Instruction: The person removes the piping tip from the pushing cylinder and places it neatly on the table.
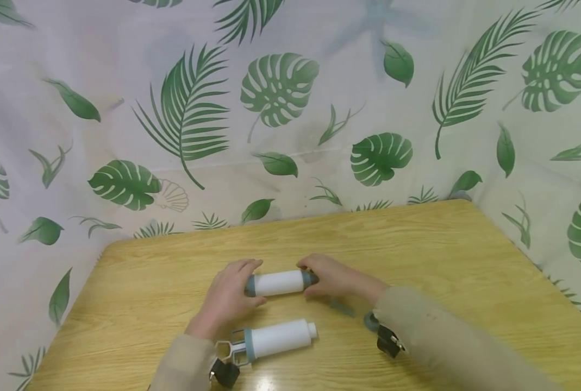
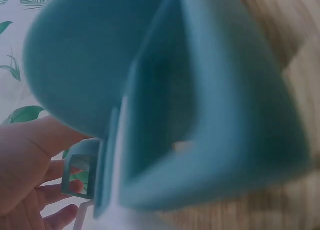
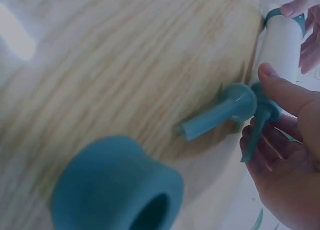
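Note:
A white plastic tube with teal ends [image 1: 277, 283] lies crosswise between my two hands. My left hand [image 1: 229, 296] holds its left end, thumb on the near side and fingers on the far side; in the right wrist view that thumb rests at a teal collar [image 3: 303, 21]. My right hand [image 1: 334, 277] grips the other end, where a teal spout-like piece [image 3: 259, 132] shows between thumb and fingers. My right palm hides part of this end. A teal loop [image 2: 80, 175] appears beside my left fingers.
Nearer me, a second white tube [image 1: 280, 338] with a teal collar and a frame-like handle lies by my left wrist. A loose teal nozzle [image 3: 210, 119] and a thicker teal piece with a hole [image 3: 117, 185] are on the wooden table [image 1: 393, 239]. Leaf-patterned cloth hangs behind.

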### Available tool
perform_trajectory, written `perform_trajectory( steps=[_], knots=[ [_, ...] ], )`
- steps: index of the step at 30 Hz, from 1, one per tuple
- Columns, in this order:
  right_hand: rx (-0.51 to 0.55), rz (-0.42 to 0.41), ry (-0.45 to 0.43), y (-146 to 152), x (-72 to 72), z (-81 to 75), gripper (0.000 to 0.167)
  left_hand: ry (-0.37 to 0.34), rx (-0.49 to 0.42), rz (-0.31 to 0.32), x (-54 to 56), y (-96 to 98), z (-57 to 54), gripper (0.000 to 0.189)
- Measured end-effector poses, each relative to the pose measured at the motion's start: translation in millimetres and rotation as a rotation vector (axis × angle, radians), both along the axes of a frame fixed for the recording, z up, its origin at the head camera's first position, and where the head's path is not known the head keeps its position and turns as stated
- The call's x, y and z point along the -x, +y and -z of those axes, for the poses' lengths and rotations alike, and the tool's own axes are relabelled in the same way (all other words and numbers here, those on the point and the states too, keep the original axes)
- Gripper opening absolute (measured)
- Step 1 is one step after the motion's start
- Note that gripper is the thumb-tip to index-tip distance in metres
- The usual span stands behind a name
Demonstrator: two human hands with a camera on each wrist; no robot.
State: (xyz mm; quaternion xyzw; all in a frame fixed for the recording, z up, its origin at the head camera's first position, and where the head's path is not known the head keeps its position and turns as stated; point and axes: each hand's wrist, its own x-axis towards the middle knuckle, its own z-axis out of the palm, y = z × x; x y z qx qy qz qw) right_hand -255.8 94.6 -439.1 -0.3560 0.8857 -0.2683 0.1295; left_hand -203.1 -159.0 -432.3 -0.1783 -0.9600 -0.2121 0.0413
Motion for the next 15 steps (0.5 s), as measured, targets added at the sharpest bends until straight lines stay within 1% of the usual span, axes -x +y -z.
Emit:
perform_trajectory(
  steps=[4, 8, 12, 15],
  knots=[
    [-0.004, -0.009, 0.021, -3.2, 2.3, 4.4, 0.05, -0.018, 0.006, 0.004, 4.2, -0.6, 1.8, 0.074],
    [-0.006, -0.003, 0.013, -6.7, 2.7, 4.8, 0.043, -0.045, 0.008, 0.008, 7.2, -0.8, 4.8, 0.073],
    [-0.018, 0.007, -0.008, -8.7, 3.2, 4.4, 0.046, -0.086, 0.004, 0.018, 8.0, -1.2, 6.8, 0.073],
    [-0.02, 0.011, -0.02, -9.4, 3.5, 4.0, 0.049, -0.1, 0.0, 0.021, 8.1, -1.6, 7.8, 0.073]
  ],
)
